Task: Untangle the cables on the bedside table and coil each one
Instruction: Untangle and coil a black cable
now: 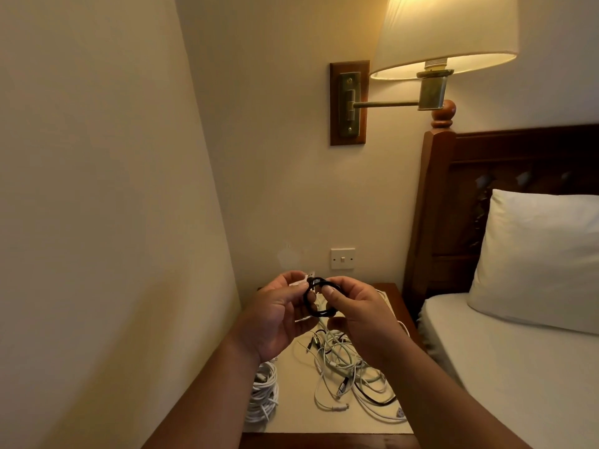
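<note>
1. Both hands are raised over the tabletop [291, 413], close together. The left hand [275, 314] and right hand [359, 315] each pinch 1 side of a black cable [319, 314].
2. The black cable is wound into a small tight ring and hangs in the air between the 2 hands. The left fingers are curled at its left edge. The right thumb tip presses its upper right, with the fingers tucked behind.
3. A pale plug end [299, 281] shows at the left fingertips. Cannot tell whether it belongs to the black cable.
4. Under the left wrist lies a white coil [264, 393], a round bundle of many turns on the tabletop. It reads as 1 cable done.
5. Under the right hand and forearm lies a loose tangle [350, 374] of white and pale strands with at least 1 black strand through it, metal plugs poking out and loops crossing. The number of cables in it is unreadable.
6. Judgement: 1 cable is coiled and set down, and a 2nd is in hand and close to finished. The bulk of the job is left, since the tangle is not yet separated or wound.
7. The ring looks springy. Likely it needs its end tucked in or it will open once released.
</note>
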